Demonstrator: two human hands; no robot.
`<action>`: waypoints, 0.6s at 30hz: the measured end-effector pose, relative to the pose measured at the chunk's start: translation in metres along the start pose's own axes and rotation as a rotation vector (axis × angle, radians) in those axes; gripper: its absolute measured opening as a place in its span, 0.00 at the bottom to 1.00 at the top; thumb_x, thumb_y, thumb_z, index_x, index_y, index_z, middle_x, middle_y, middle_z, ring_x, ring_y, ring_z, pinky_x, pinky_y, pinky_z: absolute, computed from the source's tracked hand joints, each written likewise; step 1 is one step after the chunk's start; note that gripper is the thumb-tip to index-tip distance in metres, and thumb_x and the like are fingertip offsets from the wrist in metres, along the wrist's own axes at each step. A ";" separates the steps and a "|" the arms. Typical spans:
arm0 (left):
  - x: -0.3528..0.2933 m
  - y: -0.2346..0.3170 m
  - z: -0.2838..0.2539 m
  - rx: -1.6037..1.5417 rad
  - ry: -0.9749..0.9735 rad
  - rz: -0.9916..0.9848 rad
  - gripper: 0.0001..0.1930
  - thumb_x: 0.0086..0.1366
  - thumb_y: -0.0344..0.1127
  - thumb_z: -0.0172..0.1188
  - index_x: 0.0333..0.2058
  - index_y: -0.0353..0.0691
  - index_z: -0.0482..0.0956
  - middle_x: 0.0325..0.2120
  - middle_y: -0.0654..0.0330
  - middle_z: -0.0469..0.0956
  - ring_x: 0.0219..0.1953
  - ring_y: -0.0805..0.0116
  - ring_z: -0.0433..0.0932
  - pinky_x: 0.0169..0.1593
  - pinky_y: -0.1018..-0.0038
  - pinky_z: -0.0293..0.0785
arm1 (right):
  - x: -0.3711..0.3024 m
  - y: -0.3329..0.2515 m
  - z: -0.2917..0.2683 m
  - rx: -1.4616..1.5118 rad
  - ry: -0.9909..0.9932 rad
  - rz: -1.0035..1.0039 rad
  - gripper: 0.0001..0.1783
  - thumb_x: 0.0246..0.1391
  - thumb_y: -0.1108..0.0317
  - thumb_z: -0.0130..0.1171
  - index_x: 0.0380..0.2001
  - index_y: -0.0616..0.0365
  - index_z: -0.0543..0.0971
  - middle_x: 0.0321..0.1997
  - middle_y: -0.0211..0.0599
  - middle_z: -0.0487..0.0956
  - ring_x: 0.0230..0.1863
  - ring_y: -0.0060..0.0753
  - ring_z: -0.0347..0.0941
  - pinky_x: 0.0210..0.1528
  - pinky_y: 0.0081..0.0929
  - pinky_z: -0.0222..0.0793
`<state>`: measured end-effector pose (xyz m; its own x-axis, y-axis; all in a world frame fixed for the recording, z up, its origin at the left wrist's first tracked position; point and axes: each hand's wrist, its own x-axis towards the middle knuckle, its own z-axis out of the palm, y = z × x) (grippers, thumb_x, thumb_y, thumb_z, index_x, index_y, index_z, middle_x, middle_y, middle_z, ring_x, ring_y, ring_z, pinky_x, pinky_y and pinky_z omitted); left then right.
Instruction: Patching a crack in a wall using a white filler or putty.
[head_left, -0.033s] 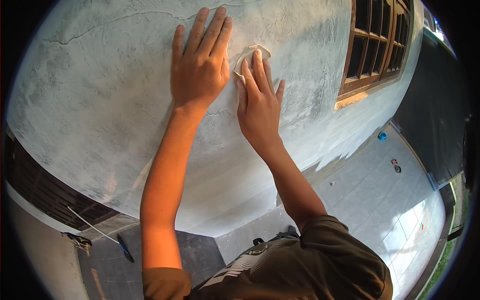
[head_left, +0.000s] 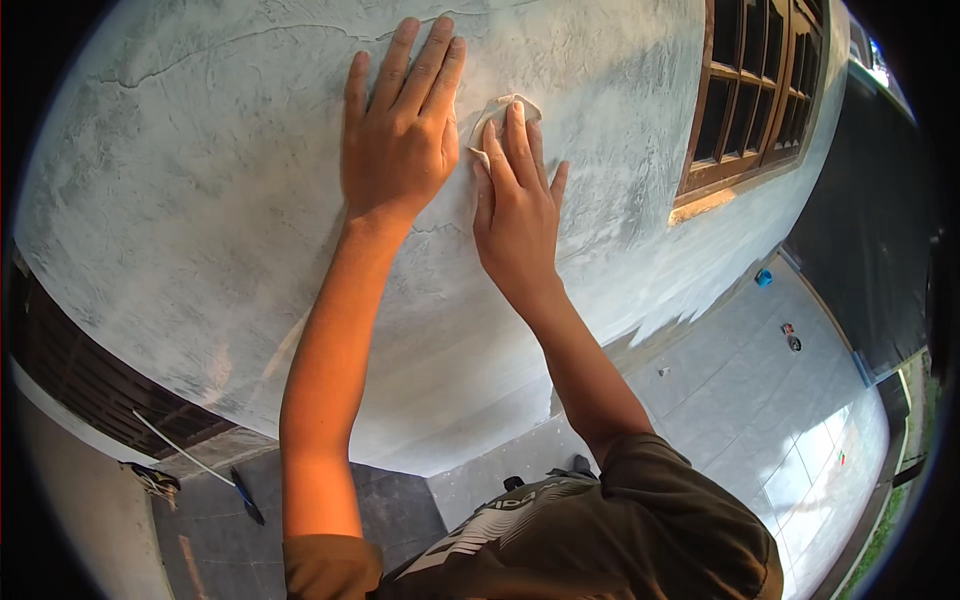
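Note:
My left hand [head_left: 402,140] lies flat on the grey-white plastered wall [head_left: 230,150], its fingers stretched upward and holding nothing. Just to the right, my right hand [head_left: 518,195] presses a thin, pale sheet of sandpaper [head_left: 492,107] against the same wall. The sheet's curled edge shows above and to the left of the fingertips; the rest of it is hidden beneath them. Trowel-like ridges roughen the plaster, and a thin crack runs across it left of my left fingertips.
A wooden-framed window [head_left: 745,95] is set in the wall at the right. Below lies a grey tiled floor [head_left: 740,390] with a blue cup-like container [head_left: 764,277] and small items. At lower left, a long-handled tool [head_left: 190,450] leans by a dark slatted opening [head_left: 80,370].

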<state>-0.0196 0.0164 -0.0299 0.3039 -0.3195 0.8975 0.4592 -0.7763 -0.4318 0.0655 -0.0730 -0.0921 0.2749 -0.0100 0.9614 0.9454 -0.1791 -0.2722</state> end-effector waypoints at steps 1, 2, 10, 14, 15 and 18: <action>-0.002 0.000 -0.001 0.002 0.000 0.004 0.21 0.70 0.35 0.56 0.62 0.51 0.78 0.67 0.72 0.72 0.72 0.65 0.66 0.71 0.49 0.59 | 0.001 0.001 0.000 0.011 0.005 0.006 0.22 0.69 0.65 0.53 0.64 0.54 0.76 0.77 0.43 0.64 0.77 0.54 0.58 0.70 0.81 0.43; 0.000 0.001 0.000 -0.006 0.004 0.010 0.21 0.71 0.36 0.56 0.61 0.51 0.78 0.67 0.72 0.73 0.71 0.65 0.66 0.71 0.49 0.59 | 0.006 0.002 -0.002 0.010 0.015 0.014 0.22 0.69 0.65 0.53 0.64 0.54 0.76 0.77 0.43 0.64 0.77 0.54 0.57 0.70 0.81 0.42; -0.003 0.007 -0.001 0.018 -0.021 -0.047 0.20 0.70 0.37 0.56 0.59 0.53 0.81 0.66 0.74 0.74 0.71 0.69 0.65 0.74 0.51 0.56 | -0.039 0.011 -0.012 0.015 -0.160 0.031 0.21 0.69 0.65 0.52 0.63 0.51 0.77 0.78 0.40 0.63 0.78 0.52 0.55 0.71 0.81 0.41; 0.000 0.005 0.001 0.015 -0.023 -0.037 0.21 0.72 0.37 0.53 0.63 0.55 0.78 0.67 0.74 0.72 0.72 0.65 0.65 0.73 0.48 0.56 | 0.048 0.019 -0.005 0.033 0.075 -0.098 0.21 0.68 0.67 0.53 0.62 0.52 0.77 0.78 0.40 0.62 0.79 0.52 0.54 0.70 0.83 0.40; 0.000 0.005 0.001 0.014 -0.029 -0.039 0.21 0.72 0.37 0.53 0.63 0.55 0.78 0.67 0.74 0.72 0.72 0.65 0.65 0.73 0.48 0.56 | 0.050 0.020 -0.003 0.049 0.078 -0.108 0.21 0.67 0.68 0.54 0.62 0.53 0.77 0.78 0.40 0.63 0.79 0.53 0.54 0.69 0.84 0.40; -0.002 0.005 -0.002 0.028 -0.035 -0.042 0.22 0.72 0.36 0.53 0.63 0.56 0.78 0.67 0.75 0.72 0.72 0.66 0.65 0.73 0.48 0.56 | -0.007 0.012 -0.011 0.046 -0.100 -0.027 0.21 0.66 0.67 0.55 0.62 0.53 0.77 0.78 0.40 0.62 0.78 0.53 0.55 0.70 0.83 0.40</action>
<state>-0.0195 0.0124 -0.0340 0.3127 -0.2678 0.9113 0.4950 -0.7729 -0.3970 0.0733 -0.0858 -0.1020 0.2634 0.0929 0.9602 0.9591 -0.1326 -0.2503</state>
